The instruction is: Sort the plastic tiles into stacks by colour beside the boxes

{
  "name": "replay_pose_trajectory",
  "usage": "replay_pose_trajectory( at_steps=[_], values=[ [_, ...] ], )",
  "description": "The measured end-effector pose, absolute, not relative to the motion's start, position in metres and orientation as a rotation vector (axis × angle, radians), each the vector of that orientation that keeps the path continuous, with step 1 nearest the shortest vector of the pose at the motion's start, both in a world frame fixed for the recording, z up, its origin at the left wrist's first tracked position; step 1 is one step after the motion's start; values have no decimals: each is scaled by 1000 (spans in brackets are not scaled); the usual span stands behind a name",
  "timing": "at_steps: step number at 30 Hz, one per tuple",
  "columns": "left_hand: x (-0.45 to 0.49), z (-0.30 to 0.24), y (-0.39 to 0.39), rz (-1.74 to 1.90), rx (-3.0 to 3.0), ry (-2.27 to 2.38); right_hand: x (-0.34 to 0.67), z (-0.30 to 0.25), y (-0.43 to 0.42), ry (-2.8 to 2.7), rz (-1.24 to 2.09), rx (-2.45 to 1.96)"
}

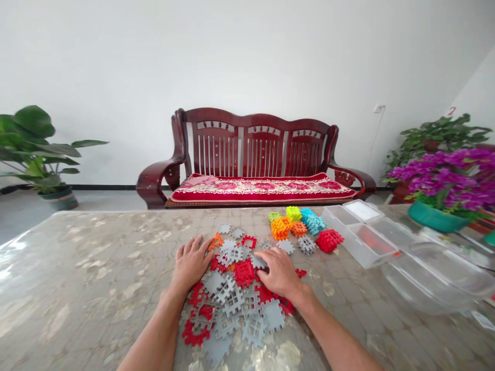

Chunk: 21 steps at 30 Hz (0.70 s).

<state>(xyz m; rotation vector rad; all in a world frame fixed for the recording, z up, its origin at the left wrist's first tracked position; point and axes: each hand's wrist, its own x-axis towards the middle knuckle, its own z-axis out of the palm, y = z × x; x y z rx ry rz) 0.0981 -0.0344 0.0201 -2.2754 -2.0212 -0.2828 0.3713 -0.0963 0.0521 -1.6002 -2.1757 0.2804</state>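
A loose heap of flat plastic interlocking tiles with notched edges, grey and red, lies in front of me on the table. At the heap's left edge my left hand (pixel 194 262) rests palm down with its fingers stretched out, close to an orange tile (pixel 216 241). On the right side my right hand (pixel 281 272) has a grey tile (pixel 259 262) between thumb and fingers. Just left of that tile lies a red tile (pixel 244 273). Window-like cutouts show in several grey tiles, such as the one (pixel 254 330) near the front; others are solid.
Behind the heap stand sorted stacks: orange (pixel 281 227), yellow-green (pixel 293 214), blue (pixel 314 221), grey (pixel 307 245) and red (pixel 329 240). Clear plastic boxes (pixel 367 247) and a teal pot (pixel 436 216) of purple flowers occupy the right. A wooden bench (pixel 255 139) stands beyond the table (pixel 108 268).
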Motion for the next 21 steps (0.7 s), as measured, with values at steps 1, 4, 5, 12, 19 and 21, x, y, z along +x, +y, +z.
replay_pose_trajectory(
  at_steps=[1, 4, 5, 12, 19, 21],
  values=[
    [98, 20, -34, -291, -2276, -2020, 372, 52, -96, -2176, 276, -1606],
    [98, 19, -34, -311, -2278, -2020, 373, 52, -95, -2170, 268, -1620],
    [98, 19, -34, -313, -2279, -2021, 374, 52, -95, -2172, 269, -1621],
    [97, 19, -34, -318, -2286, -2040, 377, 57, -94, -2199, 269, -1680],
    [98, 20, -34, -347, -2286, -2019, 376, 58, -96, -2187, 251, -1685],
    [97, 20, -34, -347, -2290, -2018, 377, 58, -95, -2143, 232, -1685]
  ],
)
